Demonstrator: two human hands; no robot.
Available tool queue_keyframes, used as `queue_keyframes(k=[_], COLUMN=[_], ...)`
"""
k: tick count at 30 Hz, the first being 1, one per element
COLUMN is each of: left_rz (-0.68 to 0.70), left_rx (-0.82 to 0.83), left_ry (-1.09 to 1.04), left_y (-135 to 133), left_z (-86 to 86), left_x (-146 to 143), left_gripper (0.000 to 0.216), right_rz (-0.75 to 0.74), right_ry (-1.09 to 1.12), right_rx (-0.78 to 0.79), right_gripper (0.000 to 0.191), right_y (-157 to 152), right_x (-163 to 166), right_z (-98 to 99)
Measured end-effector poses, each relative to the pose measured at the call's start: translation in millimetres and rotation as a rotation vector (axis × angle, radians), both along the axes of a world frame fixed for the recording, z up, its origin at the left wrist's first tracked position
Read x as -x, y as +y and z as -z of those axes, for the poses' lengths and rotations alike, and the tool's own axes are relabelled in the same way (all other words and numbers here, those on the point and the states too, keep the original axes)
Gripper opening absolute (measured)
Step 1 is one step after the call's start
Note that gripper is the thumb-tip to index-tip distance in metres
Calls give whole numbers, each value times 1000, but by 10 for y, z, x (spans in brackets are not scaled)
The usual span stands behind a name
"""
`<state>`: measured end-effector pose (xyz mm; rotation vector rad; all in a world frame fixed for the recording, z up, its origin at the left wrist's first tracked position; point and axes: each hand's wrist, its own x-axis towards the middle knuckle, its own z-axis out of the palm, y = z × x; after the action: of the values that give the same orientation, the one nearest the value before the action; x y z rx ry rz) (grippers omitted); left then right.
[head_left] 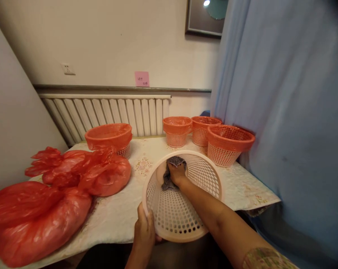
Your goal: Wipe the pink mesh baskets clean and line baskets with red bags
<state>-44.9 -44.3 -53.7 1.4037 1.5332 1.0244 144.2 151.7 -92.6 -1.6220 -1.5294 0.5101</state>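
A pale pink plastic wastebasket (211, 175) with perforated walls is tipped toward me at the table's front edge, its mouth facing me. My left hand (144, 226) is closed on its rim at the lower left, the thumb along the outside and some fingers hidden behind the wall. Deep inside the basket, my right hand (177, 175) is closed on a dark grey cloth (169, 183) and presses it near the basket's bottom. The cloth hides part of my fingers.
Several wastebaskets lined with red bags stand farther back, one left (108, 136) and others right (229, 145). Filled red plastic bags (45, 220) lie on the table's left. A flowered cloth (115, 216) covers the table. A blue curtain (292, 112) hangs at right; a radiator (110, 114) is behind.
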Motion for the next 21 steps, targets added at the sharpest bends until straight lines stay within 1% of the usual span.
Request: queue_keyframes(k=[3,6,8,11,13,15,18,21], left_rz=[2,9,20,48,54,55,49,37], left_rx=[5,-7,-17,-46,-55,-66,-73,-59], left_ry=[-39,-44,-32,-32,-33,-27,-25,-70], left_y=[-4,-13,-26,-51,-67,-78,-70,-24], left_z=[-18,-36,-44,-52,-59,-70,-78,-60], left_x=[-48,-95,-117,-132,-132,-128,-112,-81], left_gripper=[44,45,44,45,45,43,41,38], right_rz=[91,136,122,21,-79,-179,-328,-459], right_ry=[-181,-297,-341,-350,-321,-268,-169,-98], right_rx=[64,153,204,238,224,184,99,17], right_gripper=[37,38,35,24,17,16,28,34], right_y=[-32,-127,-213,-336,-400,-464,-629,-927], right_x=[-189,-222,-160,-8,94,174,222,192], right_z=[73,169,228,249,189,69,-175,-454])
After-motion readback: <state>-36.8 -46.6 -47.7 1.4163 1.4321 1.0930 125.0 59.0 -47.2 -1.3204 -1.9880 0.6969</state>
